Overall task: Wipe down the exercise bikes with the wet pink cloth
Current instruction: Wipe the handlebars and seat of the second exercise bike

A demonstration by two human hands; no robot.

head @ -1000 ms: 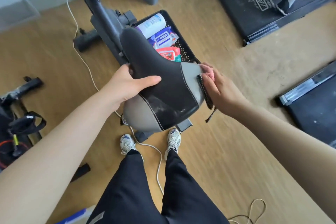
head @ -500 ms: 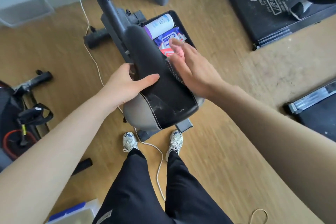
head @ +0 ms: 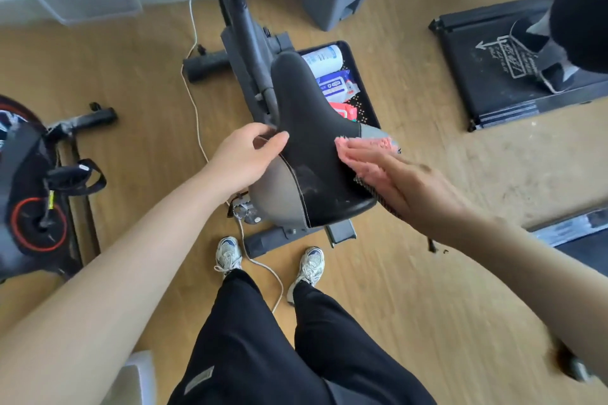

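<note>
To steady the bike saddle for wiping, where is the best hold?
Grip the saddle at its narrow waist from its left edge, as the left hand does. The wide rear looks too broad to wrap, and the right hand presses the pink cloth on the right side.

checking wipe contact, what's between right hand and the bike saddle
The fluffy pink cloth, under the right hand, against the black padded saddle; head view.

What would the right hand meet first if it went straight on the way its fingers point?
The right hand, flat on the pink cloth, points up-left across the saddle. Its black top comes first; beyond it, probably the left hand gripping the far edge, though depth is unclear.
</note>
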